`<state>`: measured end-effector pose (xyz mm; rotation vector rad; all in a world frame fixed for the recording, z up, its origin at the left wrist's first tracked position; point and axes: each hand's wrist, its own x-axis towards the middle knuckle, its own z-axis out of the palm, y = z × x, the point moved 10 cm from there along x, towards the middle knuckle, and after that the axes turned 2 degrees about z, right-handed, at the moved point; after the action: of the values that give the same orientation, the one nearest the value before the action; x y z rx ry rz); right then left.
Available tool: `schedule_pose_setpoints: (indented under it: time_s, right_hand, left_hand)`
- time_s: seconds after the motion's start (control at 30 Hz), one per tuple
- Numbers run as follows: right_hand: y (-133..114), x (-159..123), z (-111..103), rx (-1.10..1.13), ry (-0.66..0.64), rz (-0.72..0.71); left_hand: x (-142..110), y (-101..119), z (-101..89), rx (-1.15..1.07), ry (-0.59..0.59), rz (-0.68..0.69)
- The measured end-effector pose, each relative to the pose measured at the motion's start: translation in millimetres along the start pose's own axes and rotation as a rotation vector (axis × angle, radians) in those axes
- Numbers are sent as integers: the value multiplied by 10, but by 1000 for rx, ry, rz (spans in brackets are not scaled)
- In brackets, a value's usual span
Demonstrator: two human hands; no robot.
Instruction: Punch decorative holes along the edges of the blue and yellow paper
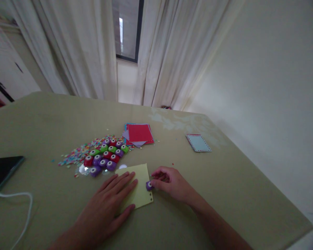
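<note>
My left hand (106, 199) lies flat with fingers spread on a pale yellow square of paper (142, 173), pressing it to the table. At the paper's right edge sits a small purple craft punch (148, 186). The thumb and curled fingers of my right hand (172, 184) are closed on its right side. Just below the punch, a few small dark holes show along the edge near the paper's lower right corner. Beyond my left hand lies a group of similar punches (104, 157) in purple, red and green.
Colourful paper confetti (77, 155) spreads around the punches. A stack of coloured paper with a red sheet (140, 133) on top lies behind. Light blue paper with punched edges (199, 143) is to the right. A dark flat device (5, 170) and white cable (30, 205) lie left.
</note>
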<state>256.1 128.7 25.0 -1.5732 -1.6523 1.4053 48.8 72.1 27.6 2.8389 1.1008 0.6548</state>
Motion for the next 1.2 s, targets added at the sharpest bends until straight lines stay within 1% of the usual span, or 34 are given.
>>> schedule_pose_setpoints:
  time_s: [0.13,0.33,0.53,0.67,0.77,0.87,1.0,1.2]
  right_hand:
    - [14,100,15,-16,-87,74]
    - [-6,186,5,-46,-153,157]
    - [-73,207,19,-112,-190,222]
    - [-67,235,34,-148,-211,285]
    - [-36,238,68,-231,-288,361]
    - [-51,235,65,-400,-345,397]
    - [-161,250,45,-574,-319,356]
    - [-216,245,89,-588,-252,343]
  left_hand:
    - [4,-7,15,-8,13,-3]
    - [13,-5,17,-31,41,-2]
    - [20,-32,73,-92,15,-37]
    - [27,-31,72,-89,17,-36]
    - [38,-13,72,-76,11,-26]
    - [45,-3,72,-79,11,-27]
    - [44,3,57,-101,31,-31]
    - [38,-15,59,-125,22,-32]
